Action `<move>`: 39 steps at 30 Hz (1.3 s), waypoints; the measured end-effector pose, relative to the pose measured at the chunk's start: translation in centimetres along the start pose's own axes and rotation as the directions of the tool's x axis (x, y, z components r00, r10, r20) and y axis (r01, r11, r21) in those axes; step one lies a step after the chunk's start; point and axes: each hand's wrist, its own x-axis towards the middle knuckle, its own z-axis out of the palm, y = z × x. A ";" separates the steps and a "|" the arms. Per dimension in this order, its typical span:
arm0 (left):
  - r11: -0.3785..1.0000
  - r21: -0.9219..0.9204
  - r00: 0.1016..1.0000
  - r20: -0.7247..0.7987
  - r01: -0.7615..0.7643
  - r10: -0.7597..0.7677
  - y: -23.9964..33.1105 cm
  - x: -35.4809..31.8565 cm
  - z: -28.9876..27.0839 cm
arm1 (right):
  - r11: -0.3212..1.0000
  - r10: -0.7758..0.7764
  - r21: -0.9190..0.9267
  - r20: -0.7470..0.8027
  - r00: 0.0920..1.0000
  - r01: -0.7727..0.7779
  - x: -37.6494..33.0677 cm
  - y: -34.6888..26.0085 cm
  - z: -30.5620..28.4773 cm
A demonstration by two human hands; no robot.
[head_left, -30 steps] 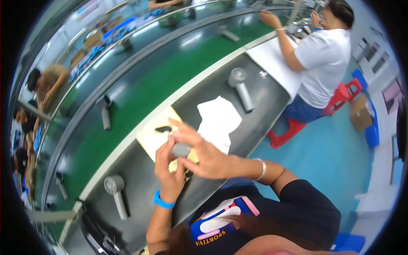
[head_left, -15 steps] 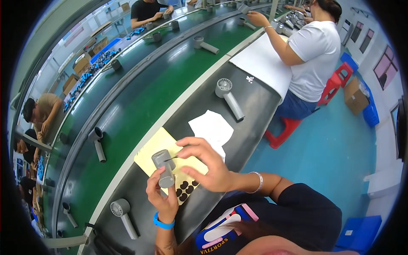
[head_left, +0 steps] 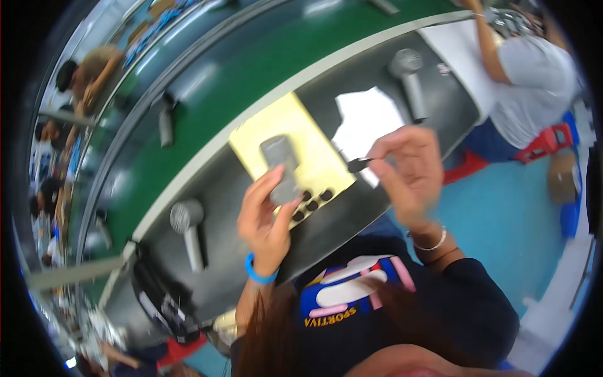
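My left hand (head_left: 262,210) is closed around a grey handheld fan (head_left: 281,168), tilted over a yellow backing sheet (head_left: 295,119). Several black round stickers (head_left: 312,205) sit along the sheet's near edge, partly hidden by my left fingers. Off to the right, my right hand (head_left: 408,173) pinches a small black sticker (head_left: 358,165) between thumb and fingertips, apart from the fan. Motion blurs the sticker's outline. A crumpled white paper (head_left: 367,119) lies just beyond my right hand.
More grey fans lie on the dark bench, one at left (head_left: 186,217) and one at far right (head_left: 408,66). A green conveyor belt (head_left: 220,94) runs beyond. A black bag-like item (head_left: 157,292) rests at left. A co-worker in a white shirt (head_left: 537,78) sits at right.
My view has swung, shifting the bench in the picture. My right hand has moved right, away from the fan, with the black sticker in its fingers. My left hand still holds the fan.
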 end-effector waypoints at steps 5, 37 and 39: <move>0.991 -0.117 0.998 0.035 0.064 -0.060 0.7 -0.3 0.7 | 0.972 0.169 0.146 0.107 0.980 -0.184 -0.2 -0.7 1.6; 0.979 -0.158 0.982 0.157 0.131 -0.106 1.3 -0.4 0.7 | 0.938 0.320 0.044 0.261 0.910 -0.343 0.9 -1.4 3.0; 0.981 -0.142 0.984 0.141 0.128 -0.108 1.3 -0.5 0.8 | 0.939 0.320 0.043 0.256 0.912 -0.342 0.9 -1.5 3.0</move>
